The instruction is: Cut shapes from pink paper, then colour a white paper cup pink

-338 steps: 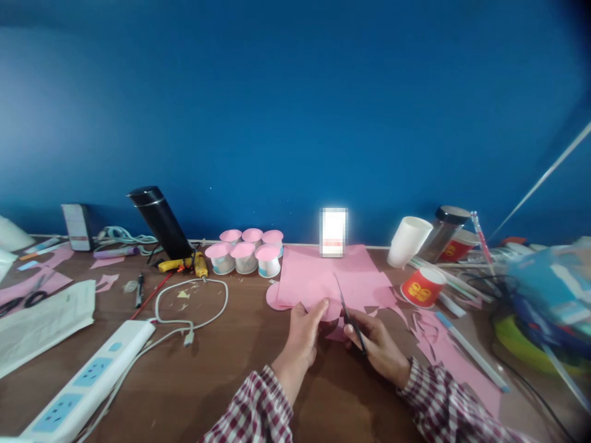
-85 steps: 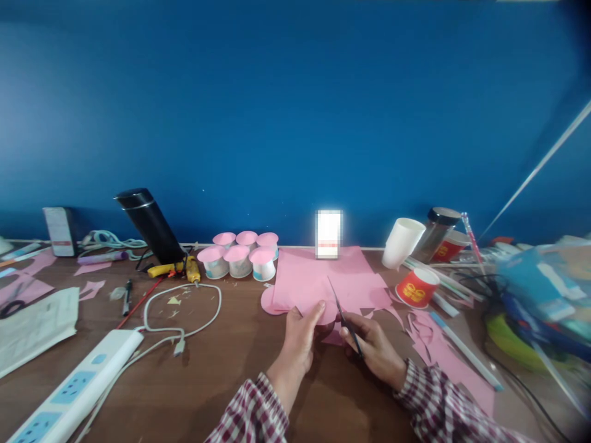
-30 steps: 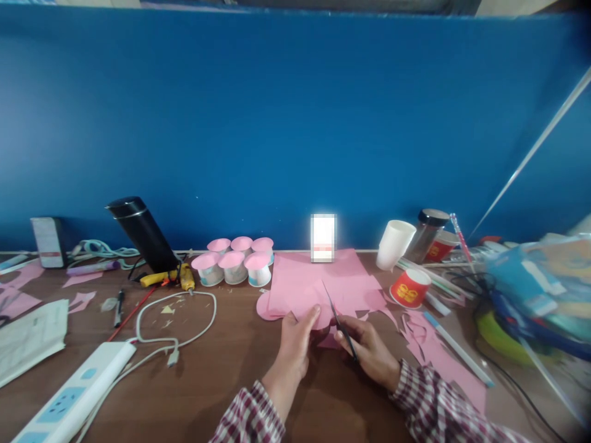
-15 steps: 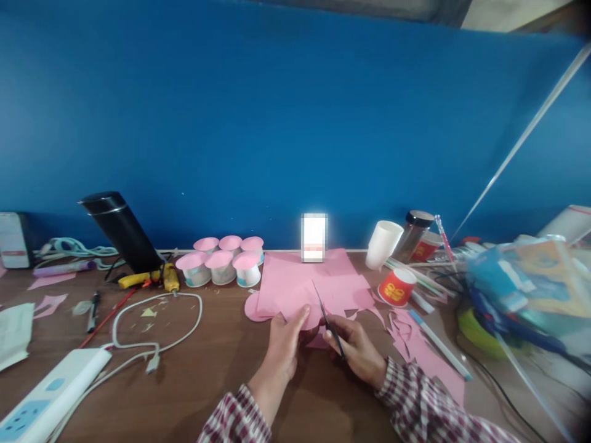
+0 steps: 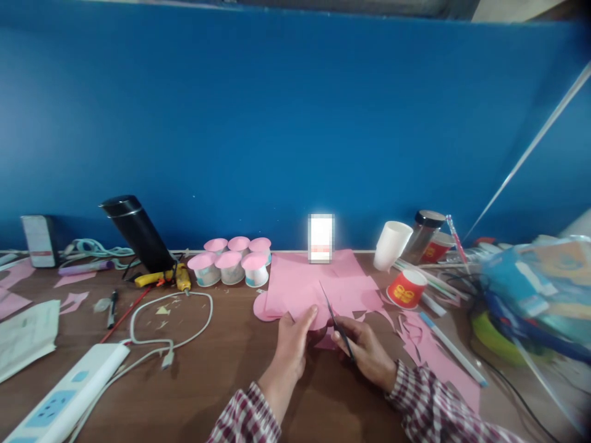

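Observation:
My left hand (image 5: 295,338) pinches a piece of pink paper (image 5: 302,307), thumb on top and fingers hidden beneath. In my right hand (image 5: 367,351) are black-handled scissors (image 5: 342,335), their thin blade pointing up and left over the paper's right side. Whether the blades are apart is too fine to tell. Behind the held piece lie larger pink sheets (image 5: 295,271) on the table. A rounded pink piece (image 5: 264,306) sticks out at their left. Small pink offcuts (image 5: 327,339) lie under my hands.
Several paper cups with pink tops (image 5: 231,267) stand left of the sheets. A red cup (image 5: 406,289), white cups (image 5: 391,246) and pink scraps (image 5: 443,363) are on the right. A power strip (image 5: 69,394), a white cable (image 5: 170,344) and a black flask (image 5: 138,234) occupy the left.
The whole view has shifted, so everything appears slightly further right. Both hands keep nearly the same hold on paper and scissors.

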The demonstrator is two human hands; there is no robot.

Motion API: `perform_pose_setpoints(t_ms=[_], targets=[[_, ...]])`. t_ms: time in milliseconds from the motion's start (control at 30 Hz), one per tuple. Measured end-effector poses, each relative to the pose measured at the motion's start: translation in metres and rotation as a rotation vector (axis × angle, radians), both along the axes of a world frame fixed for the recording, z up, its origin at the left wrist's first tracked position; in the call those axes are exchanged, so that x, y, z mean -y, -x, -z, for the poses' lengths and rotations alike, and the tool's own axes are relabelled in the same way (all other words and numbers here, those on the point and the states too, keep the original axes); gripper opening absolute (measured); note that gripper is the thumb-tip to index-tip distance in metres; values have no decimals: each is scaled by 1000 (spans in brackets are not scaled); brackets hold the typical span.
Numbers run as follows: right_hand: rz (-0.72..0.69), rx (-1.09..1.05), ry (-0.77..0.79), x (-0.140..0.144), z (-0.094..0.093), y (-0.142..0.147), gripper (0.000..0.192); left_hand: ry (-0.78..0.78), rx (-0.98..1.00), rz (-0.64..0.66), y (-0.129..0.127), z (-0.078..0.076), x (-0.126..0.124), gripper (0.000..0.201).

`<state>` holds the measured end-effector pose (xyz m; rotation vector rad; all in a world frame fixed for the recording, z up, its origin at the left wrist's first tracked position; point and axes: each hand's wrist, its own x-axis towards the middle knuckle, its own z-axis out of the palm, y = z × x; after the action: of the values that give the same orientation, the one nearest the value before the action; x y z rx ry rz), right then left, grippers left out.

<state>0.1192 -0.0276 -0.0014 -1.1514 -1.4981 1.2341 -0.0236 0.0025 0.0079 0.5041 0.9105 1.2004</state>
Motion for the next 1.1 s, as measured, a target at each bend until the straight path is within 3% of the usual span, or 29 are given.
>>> perform_pose_setpoints(t_ms=[233,533,733,1100], targets=[[6,1,5,1,-7,2,37,38,0,-19,0,2,-1,45],[19,3,29,0,-3,2,40,21,11,-25,0,-4,1,40],[8,-2,4,-1,0,0,32,-14,31,15,0,-3,2,40],[-12,5,15,-1,4,-1,38,34,19,-14,0,-3,1,43]])
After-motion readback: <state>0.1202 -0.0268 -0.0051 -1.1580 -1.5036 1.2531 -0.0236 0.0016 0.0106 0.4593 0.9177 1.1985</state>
